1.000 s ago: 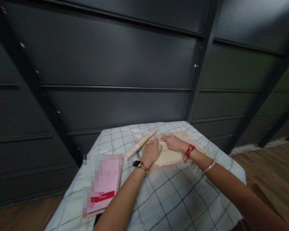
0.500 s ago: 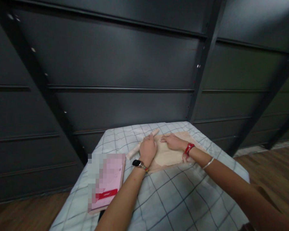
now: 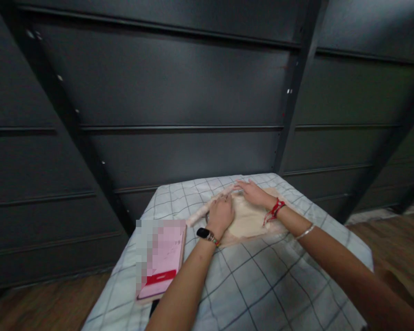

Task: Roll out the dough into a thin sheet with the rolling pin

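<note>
Pinkish-beige sheet (image 3: 227, 241), right of centre in the lower half of the frame: it lies on the surface (image 3: 244, 271), whose white covering bears a grid of dark lines. Behind, a dark panelled wall (image 3: 179, 82) spans the frame's full width. At lower left, wood-patterned floor (image 3: 55, 299) shows beside the surface. Rightward from it lies a flat pink object (image 3: 172, 253), its left portion masked by pixelation; a red band (image 3: 162, 276) crosses its near end. My left forearm (image 3: 188, 280) rises from the bottom edge, with a dark-faced watch (image 3: 203, 233) at the wrist. A slender pale roll (image 3: 200, 213) runs obliquely from near the pink object's upper corner towards the upper right, along the sheet's left margin; whether the two are joined, I cannot tell. My left hand (image 3: 221, 214), back upward and fingers bent, rests against the roll's right side; I cannot tell whether it grips. A cream piece (image 3: 246, 220) lies flat on the sheet, to the right of that hand. My right hand (image 3: 255, 191), back upward, has its fingertips at the roll's upper end; whether they grasp it, I cannot tell. A red corded bracelet (image 3: 278, 208) encircles my right wrist, and a silver bangle (image 3: 305, 231) sits farther along the forearm.
</note>
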`<state>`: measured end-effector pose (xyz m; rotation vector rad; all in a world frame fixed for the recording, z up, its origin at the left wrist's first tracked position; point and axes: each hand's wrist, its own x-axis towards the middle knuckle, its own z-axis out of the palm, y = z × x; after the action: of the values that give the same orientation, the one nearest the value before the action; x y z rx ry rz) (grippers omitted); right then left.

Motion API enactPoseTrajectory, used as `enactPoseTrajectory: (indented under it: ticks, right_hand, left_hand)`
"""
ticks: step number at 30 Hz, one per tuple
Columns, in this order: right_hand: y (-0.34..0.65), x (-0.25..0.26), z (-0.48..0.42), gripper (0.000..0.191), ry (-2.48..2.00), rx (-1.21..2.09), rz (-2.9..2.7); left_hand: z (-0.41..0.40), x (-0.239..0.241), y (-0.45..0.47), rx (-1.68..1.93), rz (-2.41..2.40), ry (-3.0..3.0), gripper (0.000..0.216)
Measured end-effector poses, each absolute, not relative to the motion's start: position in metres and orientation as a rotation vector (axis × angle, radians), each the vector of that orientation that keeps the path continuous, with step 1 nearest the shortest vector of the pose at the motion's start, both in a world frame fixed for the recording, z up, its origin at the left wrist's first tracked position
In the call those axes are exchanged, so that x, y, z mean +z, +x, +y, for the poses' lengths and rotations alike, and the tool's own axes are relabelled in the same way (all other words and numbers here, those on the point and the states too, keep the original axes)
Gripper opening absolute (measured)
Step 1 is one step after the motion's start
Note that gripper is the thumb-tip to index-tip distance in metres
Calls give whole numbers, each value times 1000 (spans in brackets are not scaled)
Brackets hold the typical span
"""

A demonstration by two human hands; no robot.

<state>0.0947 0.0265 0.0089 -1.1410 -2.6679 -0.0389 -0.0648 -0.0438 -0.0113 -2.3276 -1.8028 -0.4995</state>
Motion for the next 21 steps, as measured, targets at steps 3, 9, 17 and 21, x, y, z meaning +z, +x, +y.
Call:
enactPoseTrajectory:
  ticks: [3, 9, 17, 21]
  right_hand:
    - [99, 7, 25, 46, -1143, -50, -2741]
    - [103, 9, 26, 49, -1137, -26, -2749]
    - [104, 11, 20, 51, -1144, -26, -2771]
    - [113, 7, 23, 55, -1107, -9, -2835]
  left_hand:
    - [-45, -10, -62, -370, -1806, -2399, 32]
    - [-45, -14, -63, -352, -1718, -2441, 32]
    - [-42, -18, -65, -353, -1711, -2430, 32]
    - [-40, -20, -65, -346, -1723, -2441, 32]
